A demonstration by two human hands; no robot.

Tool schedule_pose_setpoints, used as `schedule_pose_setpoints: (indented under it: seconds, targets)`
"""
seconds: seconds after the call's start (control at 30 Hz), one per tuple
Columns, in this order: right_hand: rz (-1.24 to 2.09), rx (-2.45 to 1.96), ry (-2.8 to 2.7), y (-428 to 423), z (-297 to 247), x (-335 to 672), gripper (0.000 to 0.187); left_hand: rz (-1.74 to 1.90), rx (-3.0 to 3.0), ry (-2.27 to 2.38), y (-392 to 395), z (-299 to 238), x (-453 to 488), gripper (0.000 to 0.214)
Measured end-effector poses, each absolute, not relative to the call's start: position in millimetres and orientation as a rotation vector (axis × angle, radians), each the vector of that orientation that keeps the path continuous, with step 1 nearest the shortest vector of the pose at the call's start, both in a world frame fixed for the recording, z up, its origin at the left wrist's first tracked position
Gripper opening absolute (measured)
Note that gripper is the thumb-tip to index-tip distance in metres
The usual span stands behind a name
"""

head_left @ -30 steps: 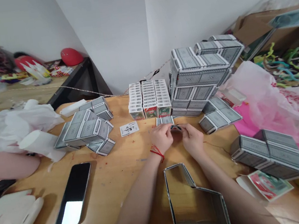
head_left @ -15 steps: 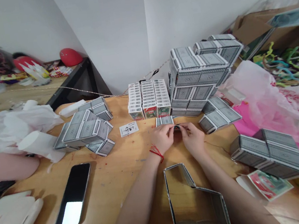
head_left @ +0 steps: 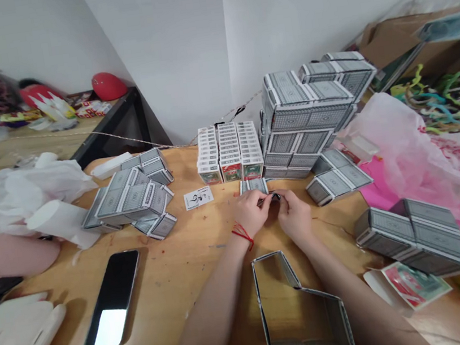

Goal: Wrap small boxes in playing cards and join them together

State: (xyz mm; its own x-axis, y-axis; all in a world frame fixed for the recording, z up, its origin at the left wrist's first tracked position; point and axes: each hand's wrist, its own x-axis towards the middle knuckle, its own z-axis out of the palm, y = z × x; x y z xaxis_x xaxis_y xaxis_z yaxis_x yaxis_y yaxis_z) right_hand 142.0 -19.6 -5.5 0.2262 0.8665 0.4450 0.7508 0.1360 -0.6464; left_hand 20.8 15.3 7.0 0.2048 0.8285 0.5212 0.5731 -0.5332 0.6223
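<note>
My left hand (head_left: pixel 249 212) and my right hand (head_left: pixel 293 214) meet at the middle of the wooden table (head_left: pixel 177 282), fingers pinched together on a small card pack (head_left: pixel 273 196) held between them. A red string circles my left wrist. Just beyond the fingers lies another grey-patterned pack (head_left: pixel 253 186). Behind it stand three rows of small packs (head_left: pixel 229 153). An empty grey-patterned carton sleeve (head_left: pixel 301 311) lies open between my forearms.
Stacked grey cartons (head_left: pixel 307 116) rise at the back right, more cartons (head_left: pixel 133 200) lie left, and a pair (head_left: pixel 414 238) sits right. A phone (head_left: pixel 113 300), a loose playing card (head_left: pixel 198 198), white bags (head_left: pixel 19 196) and a pink bag (head_left: pixel 426 167) surround them. Another person's arm (head_left: pixel 6 258) rests at left.
My hands have drawn closer together around the small pack and shifted slightly away from me; everything else stays put.
</note>
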Motion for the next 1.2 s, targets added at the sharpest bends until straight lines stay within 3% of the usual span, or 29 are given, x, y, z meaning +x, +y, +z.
schedule_pose_setpoints:
  seconds: [0.3,0.67,1.2]
  targets:
    - [0.273,-1.575,-1.661,-20.2,-5.7,142.1,0.033,1.283,2.130,1.394,16.8,4.1,18.9,0.025]
    - [0.570,-1.441,-1.382,-10.1,-3.9,140.9,0.023,1.310,2.075,1.369,20.4,4.3,16.3,0.017]
    - [0.481,-1.485,-1.457,-12.6,-9.4,142.7,0.022,1.240,2.108,1.178,16.4,5.7,15.4,0.013]
